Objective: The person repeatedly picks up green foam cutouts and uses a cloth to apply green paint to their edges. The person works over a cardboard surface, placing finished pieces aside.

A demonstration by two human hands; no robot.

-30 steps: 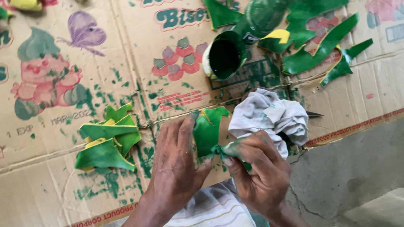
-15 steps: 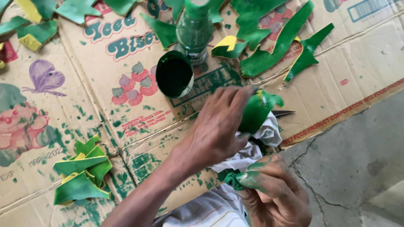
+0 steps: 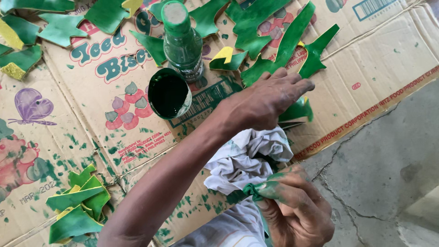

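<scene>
Green-painted flat cut-out piece (image 3: 296, 111) sits under the left hand (image 3: 270, 98), on the flattened printed cardboard sheet (image 3: 388, 59) spread over the concrete floor (image 3: 388, 174). Left hand lies palm-down on it, fingers nearly straight and pressing; only the piece's right edge and a sliver below the palm show.

Handling, my read: light, thin, semi-stiff, likely flexes if lifted by one end. Paint looks wet, so slippery and smear-prone. Best hold is at the edges or the unpainted underside, not the painted face.

Orientation: mostly hidden. Visible part runs roughly left-right, slightly tilted up toward the right; can't tell which end is the tip.

Right hand (image 3: 297, 208), green-stained, pinches a small green-soaked cloth dauber (image 3: 256, 190) between thumb and fingers, closed tight on it. It's touching the crumpled white rag (image 3: 247, 160) lying between the two hands.

Nearby: small round cup of dark green paint (image 3: 169, 95), just beside a green-smeared clear glass bottle (image 3: 183, 39). Painted green cut-outs (image 3: 283, 41) lie beyond the left hand, and a stack of green-and-yellow pieces (image 3: 77, 203) well apart at lower left.
</scene>
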